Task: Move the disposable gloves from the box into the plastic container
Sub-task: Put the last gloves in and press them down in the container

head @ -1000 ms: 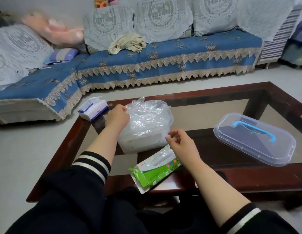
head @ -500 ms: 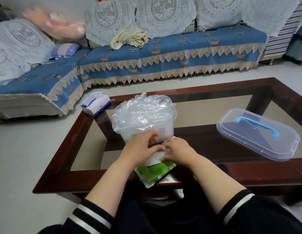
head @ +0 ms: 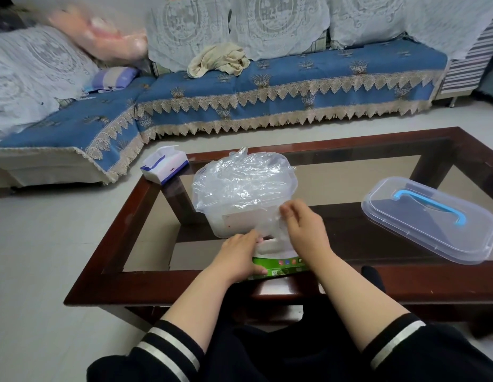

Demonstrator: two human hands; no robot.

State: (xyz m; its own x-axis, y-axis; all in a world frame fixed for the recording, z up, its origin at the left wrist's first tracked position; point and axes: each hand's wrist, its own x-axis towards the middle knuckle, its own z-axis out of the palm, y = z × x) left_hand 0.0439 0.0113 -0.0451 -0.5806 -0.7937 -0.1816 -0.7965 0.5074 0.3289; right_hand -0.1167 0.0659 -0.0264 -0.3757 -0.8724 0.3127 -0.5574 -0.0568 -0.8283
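Lifting a clear glove (head: 270,227) out of the green box (head: 281,267), just in front of the plastic container (head: 240,224).

The box lies flat at the table's (head: 107,244) near edge, long axis running left to right, tilted slightly. The left hand (head: 240,255) rests on it, fingers fairly straight; the right hand (head: 303,227) pinches the glove, which hangs upright between box and container. The container stands mid-table, heaped with crumpled gloves (head: 240,180) above its rim. Bare glass stretches to its right as far as the lid (head: 430,219), which lies well apart; a tissue pack (head: 165,168) sits at the far-left corner.
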